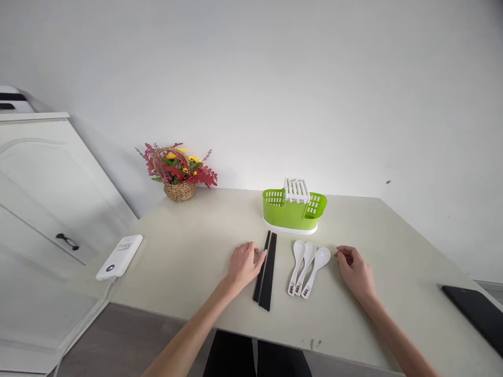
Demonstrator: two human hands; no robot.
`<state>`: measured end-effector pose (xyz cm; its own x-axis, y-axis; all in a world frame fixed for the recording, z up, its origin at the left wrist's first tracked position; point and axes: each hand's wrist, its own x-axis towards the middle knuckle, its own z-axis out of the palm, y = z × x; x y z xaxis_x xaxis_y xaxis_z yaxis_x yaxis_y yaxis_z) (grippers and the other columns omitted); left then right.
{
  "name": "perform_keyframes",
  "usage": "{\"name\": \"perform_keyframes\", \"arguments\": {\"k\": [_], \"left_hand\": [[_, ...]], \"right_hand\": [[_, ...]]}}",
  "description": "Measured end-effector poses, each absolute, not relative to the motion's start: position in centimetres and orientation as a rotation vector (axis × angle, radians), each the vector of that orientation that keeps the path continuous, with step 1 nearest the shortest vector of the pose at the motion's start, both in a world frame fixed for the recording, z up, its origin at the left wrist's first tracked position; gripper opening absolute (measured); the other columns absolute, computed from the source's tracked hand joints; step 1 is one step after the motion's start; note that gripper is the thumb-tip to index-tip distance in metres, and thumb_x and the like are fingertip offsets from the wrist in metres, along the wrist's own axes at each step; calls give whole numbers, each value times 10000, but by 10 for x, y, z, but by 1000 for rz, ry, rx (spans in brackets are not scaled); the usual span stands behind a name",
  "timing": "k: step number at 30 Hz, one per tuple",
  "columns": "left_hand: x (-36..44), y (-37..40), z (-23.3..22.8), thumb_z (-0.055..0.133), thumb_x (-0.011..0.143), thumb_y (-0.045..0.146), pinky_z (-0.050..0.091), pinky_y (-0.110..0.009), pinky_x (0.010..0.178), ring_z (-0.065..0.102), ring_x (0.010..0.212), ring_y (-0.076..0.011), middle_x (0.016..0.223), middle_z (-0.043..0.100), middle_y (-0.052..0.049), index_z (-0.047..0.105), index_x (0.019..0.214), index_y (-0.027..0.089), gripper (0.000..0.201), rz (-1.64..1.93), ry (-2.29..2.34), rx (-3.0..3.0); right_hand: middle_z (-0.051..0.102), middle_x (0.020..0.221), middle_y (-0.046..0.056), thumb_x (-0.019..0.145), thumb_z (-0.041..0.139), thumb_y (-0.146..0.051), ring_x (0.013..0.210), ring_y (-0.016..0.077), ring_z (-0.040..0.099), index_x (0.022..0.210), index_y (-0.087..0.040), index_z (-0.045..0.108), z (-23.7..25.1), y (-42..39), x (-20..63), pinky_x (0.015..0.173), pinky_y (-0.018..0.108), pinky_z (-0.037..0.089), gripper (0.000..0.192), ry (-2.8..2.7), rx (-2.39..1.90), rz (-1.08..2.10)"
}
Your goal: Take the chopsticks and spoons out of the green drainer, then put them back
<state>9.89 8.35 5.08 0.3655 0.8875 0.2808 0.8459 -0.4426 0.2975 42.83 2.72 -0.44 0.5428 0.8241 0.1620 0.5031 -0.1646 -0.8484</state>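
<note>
Resting palm-down on the pale surface point(188, 251), the left hand point(242, 265) lies just beside a bundle of black chopsticks point(266, 271), its fingertips touching or almost touching their left edge near the upper half; the head view does not settle which. That grip is loosely spread and has hold of nothing. The chopsticks are long, thin, matte black sticks lying side by side, running from near the front edge back toward a green cutlery holder point(293, 212).

The right hand point(356, 270) rests on the surface with its fingers curled in, empty, near the three white spoons point(307, 267) but apart from them; the nearest spoon bowl lies just left of its fingertips. The spoons are glossy white with rounded bowls and small dark and red markings on their handle ends, fanned side by side between the chopsticks and the right hand.

The cutlery holder is bright green plastic with slotted walls, a white base tray and a white slotted insert on top, standing behind the chopsticks and spoons. Further back on the left stands a woven wicker basket of artificial flowers point(178, 173), red leaves with yellow blooms. A smooth white power bank point(120, 256) lies at the left edge, and a flat black tablet point(477, 311) at the right edge.
</note>
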Motion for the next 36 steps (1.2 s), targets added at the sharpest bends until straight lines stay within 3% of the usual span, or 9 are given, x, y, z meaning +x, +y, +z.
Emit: {"name": "perform_keyframes", "arguments": {"k": [13,21,26,29,36], "left_hand": [[99,80,55,615,994,389,539,-375,833,706,920,-249,983,728,-64,606,951,217,177,451,1635,2525],[86,94,84,584,998,283,537,-353,772,725,955,-277,1053,734,-141,678,1010,177,142,35,1769,2619],[85,95,100,605,908,87,520,-374,756,727,885,-306,878,726,-151,716,856,165,145,-138,1720,2664],[90,90,104,631,824,-12,506,-368,790,720,917,-303,884,720,-141,713,861,167,201,-156,1680,2697],[84,98,118,570,889,14,506,-342,717,739,826,-291,819,730,-148,702,849,140,186,-75,1653,2708]], "right_hand": [[771,1043,71,843,502,-467,947,253,702,1070,-230,634,-4,27,427,858,379,491,354,-1105,-1860,414],[772,1033,72,845,500,-468,943,257,700,1064,-228,638,-4,26,428,862,389,492,353,-1110,-1861,404],[771,1051,80,849,506,-453,984,258,702,1077,-221,643,-4,25,428,877,381,492,353,-1105,-1856,397],[770,1051,83,856,506,-460,988,264,701,1085,-218,645,-5,25,428,875,388,491,361,-1109,-1856,400],[775,1036,77,843,520,-455,963,263,708,1068,-225,644,-5,26,429,870,392,494,345,-1104,-1857,407]]}}
